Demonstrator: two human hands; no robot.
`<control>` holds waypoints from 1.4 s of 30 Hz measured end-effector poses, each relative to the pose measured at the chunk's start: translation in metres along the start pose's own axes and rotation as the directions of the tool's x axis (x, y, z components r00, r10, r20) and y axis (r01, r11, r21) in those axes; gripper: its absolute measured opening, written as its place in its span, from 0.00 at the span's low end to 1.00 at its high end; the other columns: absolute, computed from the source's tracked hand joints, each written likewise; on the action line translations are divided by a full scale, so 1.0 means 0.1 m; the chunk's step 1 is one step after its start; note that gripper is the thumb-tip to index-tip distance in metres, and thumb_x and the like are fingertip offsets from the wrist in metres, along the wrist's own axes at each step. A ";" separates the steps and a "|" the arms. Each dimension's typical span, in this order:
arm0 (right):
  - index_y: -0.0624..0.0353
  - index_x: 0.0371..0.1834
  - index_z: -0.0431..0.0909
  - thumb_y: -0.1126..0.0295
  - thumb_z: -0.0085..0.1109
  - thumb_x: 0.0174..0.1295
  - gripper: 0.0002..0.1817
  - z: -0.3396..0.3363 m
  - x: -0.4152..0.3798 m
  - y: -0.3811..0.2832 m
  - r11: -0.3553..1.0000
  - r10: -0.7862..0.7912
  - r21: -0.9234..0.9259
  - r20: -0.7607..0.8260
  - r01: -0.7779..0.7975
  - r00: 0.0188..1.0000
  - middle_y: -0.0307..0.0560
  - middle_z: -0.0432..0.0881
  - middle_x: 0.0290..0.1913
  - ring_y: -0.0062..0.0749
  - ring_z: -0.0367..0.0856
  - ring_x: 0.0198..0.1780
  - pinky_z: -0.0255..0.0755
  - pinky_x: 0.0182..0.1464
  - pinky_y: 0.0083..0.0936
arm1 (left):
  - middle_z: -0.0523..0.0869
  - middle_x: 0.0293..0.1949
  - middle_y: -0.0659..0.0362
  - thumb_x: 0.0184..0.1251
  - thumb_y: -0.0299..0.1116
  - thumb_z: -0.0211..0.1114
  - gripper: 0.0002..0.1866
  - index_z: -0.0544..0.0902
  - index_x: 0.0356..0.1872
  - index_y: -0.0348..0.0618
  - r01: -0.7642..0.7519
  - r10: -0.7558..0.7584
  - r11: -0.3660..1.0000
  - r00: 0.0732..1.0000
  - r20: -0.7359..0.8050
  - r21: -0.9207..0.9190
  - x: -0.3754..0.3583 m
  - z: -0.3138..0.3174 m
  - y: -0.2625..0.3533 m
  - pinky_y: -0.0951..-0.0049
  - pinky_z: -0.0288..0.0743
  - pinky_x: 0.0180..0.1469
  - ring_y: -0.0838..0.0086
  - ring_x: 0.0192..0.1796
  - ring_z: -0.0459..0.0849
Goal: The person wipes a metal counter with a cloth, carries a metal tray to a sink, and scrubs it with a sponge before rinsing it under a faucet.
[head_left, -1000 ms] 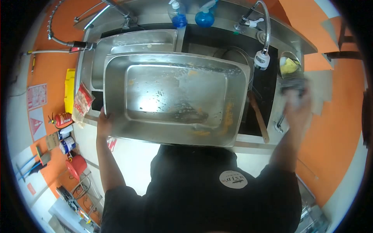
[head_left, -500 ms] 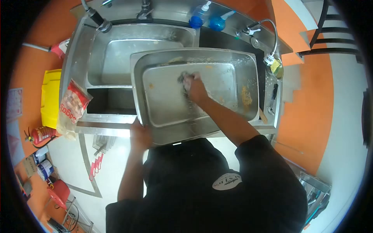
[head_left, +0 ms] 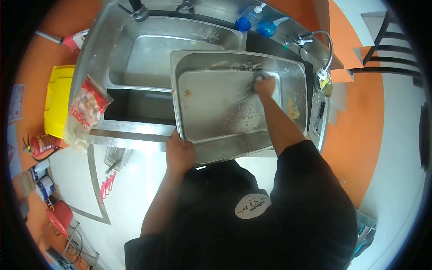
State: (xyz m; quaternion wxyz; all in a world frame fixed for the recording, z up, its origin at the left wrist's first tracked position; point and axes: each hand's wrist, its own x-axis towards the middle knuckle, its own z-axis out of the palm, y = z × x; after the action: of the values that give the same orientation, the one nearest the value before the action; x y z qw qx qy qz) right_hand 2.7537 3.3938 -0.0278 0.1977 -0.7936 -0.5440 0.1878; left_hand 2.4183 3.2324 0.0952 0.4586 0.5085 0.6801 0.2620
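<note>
A large metal pan (head_left: 216,108) lies tilted over the sink, with brownish residue on its right inner wall and far edge. My left hand (head_left: 181,152) is wrapped round the pan's near left corner. Inside the pan, toward the far right, my right hand (head_left: 264,85) is closed on a dark scrubber (head_left: 258,75), which is partly hidden and blurred, against the pan floor. Wet streaks and foamy spots run across the floor below that hand.
A sink basin (head_left: 157,58) lies behind the pan. A red and clear bag (head_left: 87,108) rests on the left edge. Blue bottles (head_left: 267,29) stand at the back. At the right are a tap (head_left: 330,49), a bowl (head_left: 325,87) and a black-handled tool (head_left: 321,110).
My right hand has moved from the pan's middle to its far right with the scrubber. The view has shifted slightly, and the pan appears further right.
</note>
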 end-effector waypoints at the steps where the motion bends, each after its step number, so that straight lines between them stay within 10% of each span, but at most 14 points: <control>1: 0.58 0.39 0.84 0.68 0.59 0.59 0.09 0.20 -0.10 0.02 0.959 -0.275 -0.090 -0.065 0.269 0.959 0.60 0.82 0.46 0.48 0.81 0.50 0.75 0.51 0.42 | 0.85 0.37 0.36 0.54 0.19 0.50 0.18 0.78 0.47 0.31 -0.003 0.003 1.000 1.000 0.007 0.003 0.00 0.00 0.03 0.51 0.77 0.48 0.39 0.44 0.83; 3: 0.58 0.38 0.83 0.68 0.59 0.60 0.08 0.23 -0.23 0.07 0.841 -0.529 -0.191 -0.089 0.507 0.844 0.59 0.82 0.45 0.46 0.82 0.48 0.75 0.49 0.43 | 0.85 0.37 0.36 0.54 0.19 0.50 0.18 0.78 0.47 0.32 -0.053 0.052 0.997 0.998 -0.023 -0.057 -0.03 -0.02 0.09 0.51 0.77 0.48 0.39 0.45 0.83; 7: 0.61 0.46 0.78 0.69 0.61 0.55 0.15 0.02 -0.31 -0.35 0.990 0.089 -0.088 -0.189 -0.107 0.978 0.59 0.78 0.49 0.57 0.78 0.48 0.73 0.53 0.44 | 0.84 0.38 0.36 0.54 0.19 0.50 0.19 0.78 0.48 0.32 -0.047 0.046 0.997 0.999 -0.024 -0.055 0.00 -0.02 0.02 0.52 0.77 0.49 0.39 0.46 0.82; 9: 0.61 0.46 0.76 0.69 0.60 0.54 0.16 0.61 -0.40 -0.13 0.733 -0.665 -0.352 -0.190 0.582 0.722 0.58 0.77 0.50 0.57 0.77 0.48 0.72 0.54 0.47 | 0.84 0.38 0.36 0.54 0.19 0.50 0.19 0.77 0.48 0.32 -0.038 0.037 0.999 0.999 -0.017 -0.030 0.02 -0.04 0.07 0.52 0.76 0.50 0.39 0.46 0.82; 11: 0.56 0.47 0.79 0.73 0.60 0.54 0.16 0.75 -0.78 -0.81 0.792 -0.564 0.007 0.388 0.610 0.729 0.56 0.78 0.55 0.55 0.77 0.54 0.71 0.58 0.43 | 0.84 0.38 0.36 0.54 0.20 0.50 0.19 0.77 0.48 0.31 -0.021 0.021 1.000 1.000 0.008 0.004 0.03 -0.03 0.05 0.52 0.76 0.50 0.39 0.46 0.82; 14: 0.57 0.45 0.79 0.72 0.58 0.55 0.13 0.84 -0.76 -1.36 0.744 -0.628 0.076 0.419 0.664 0.656 0.58 0.78 0.47 0.56 0.77 0.53 0.73 0.53 0.45 | 0.84 0.38 0.35 0.54 0.20 0.49 0.19 0.77 0.48 0.31 -0.005 0.006 0.999 1.000 -0.008 0.038 0.15 -0.08 -0.03 0.51 0.76 0.51 0.38 0.46 0.82; 16: 0.56 0.40 0.78 0.69 0.58 0.56 0.09 0.95 -0.63 -1.53 0.843 -0.538 0.036 0.096 0.537 0.837 0.57 0.76 0.42 0.55 0.79 0.44 0.74 0.44 0.46 | 0.84 0.39 0.35 0.54 0.19 0.50 0.19 0.77 0.49 0.31 -0.019 0.019 0.999 1.000 -0.002 -0.037 0.16 -0.05 -0.10 0.50 0.76 0.51 0.38 0.46 0.82; 21: 0.56 0.41 0.78 0.67 0.58 0.57 0.10 0.67 -1.05 -1.20 0.568 -0.748 0.115 0.486 0.815 0.453 0.57 0.76 0.40 0.55 0.80 0.45 0.76 0.45 0.46 | 0.83 0.40 0.34 0.53 0.19 0.49 0.22 0.76 0.53 0.31 -0.038 0.038 0.998 0.999 0.002 -0.047 0.16 -0.07 -0.05 0.50 0.75 0.51 0.37 0.46 0.81; 26: 0.57 0.36 0.78 0.68 0.62 0.56 0.08 0.82 -0.73 -1.34 0.868 -0.482 -0.057 0.150 0.494 0.863 0.56 0.76 0.45 0.51 0.81 0.44 0.77 0.43 0.45 | 0.83 0.38 0.33 0.53 0.18 0.48 0.24 0.73 0.55 0.29 -0.080 0.080 0.997 0.997 0.007 -0.003 0.16 -0.05 -0.10 0.50 0.75 0.50 0.37 0.45 0.81; 30: 0.57 0.45 0.76 0.68 0.57 0.59 0.12 0.47 -1.25 -0.71 0.612 -0.668 0.102 0.597 0.784 0.444 0.56 0.76 0.50 0.54 0.79 0.51 0.76 0.51 0.44 | 0.83 0.38 0.34 0.53 0.17 0.48 0.25 0.73 0.56 0.30 -0.049 0.049 0.999 0.998 0.029 -0.002 0.13 -0.06 -0.08 0.50 0.76 0.51 0.37 0.46 0.81; 35: 0.58 0.53 0.72 0.70 0.55 0.59 0.17 -0.26 -0.67 0.35 0.885 -0.239 -0.308 0.344 0.350 0.908 0.58 0.76 0.55 0.56 0.73 0.61 0.73 0.57 0.50 | 0.84 0.42 0.36 0.53 0.17 0.48 0.26 0.74 0.57 0.33 -0.045 0.044 0.994 0.999 -0.009 -0.104 0.15 -0.01 -0.10 0.53 0.76 0.52 0.39 0.49 0.82; 37: 0.60 0.52 0.72 0.73 0.53 0.59 0.16 -0.09 -0.80 0.41 0.791 -0.454 -0.322 0.261 0.520 0.852 0.64 0.75 0.55 0.59 0.73 0.60 0.70 0.59 0.51 | 0.84 0.44 0.37 0.53 0.17 0.48 0.26 0.75 0.58 0.34 -0.048 0.044 0.993 0.998 -0.035 -0.105 0.14 0.01 -0.09 0.55 0.76 0.54 0.41 0.50 0.82; 40: 0.68 0.49 0.72 0.74 0.52 0.60 0.14 -0.30 -1.17 -0.29 0.774 -0.295 -0.060 0.846 0.630 0.444 0.67 0.75 0.52 0.61 0.75 0.56 0.68 0.62 0.48 | 0.85 0.45 0.39 0.54 0.16 0.47 0.27 0.75 0.59 0.35 0.011 -0.013 0.995 1.000 -0.021 -0.095 0.16 -0.01 -0.06 0.57 0.75 0.55 0.43 0.51 0.82; 42: 0.62 0.48 0.72 0.69 0.57 0.59 0.16 -0.46 -0.82 0.36 0.663 -0.315 -0.165 0.823 0.730 0.472 0.60 0.74 0.48 0.57 0.76 0.55 0.71 0.58 0.49 | 0.85 0.46 0.40 0.54 0.16 0.48 0.28 0.74 0.60 0.36 -0.018 0.018 0.996 1.000 -0.006 -0.090 0.15 -0.04 -0.06 0.59 0.75 0.55 0.45 0.52 0.83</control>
State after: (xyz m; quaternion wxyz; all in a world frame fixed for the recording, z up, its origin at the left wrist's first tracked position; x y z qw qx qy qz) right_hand 2.7786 3.3002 -0.0005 -0.2018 -0.4513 -0.8264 0.2696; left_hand 2.4113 3.2445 0.0864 0.4768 0.4926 0.6642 0.2981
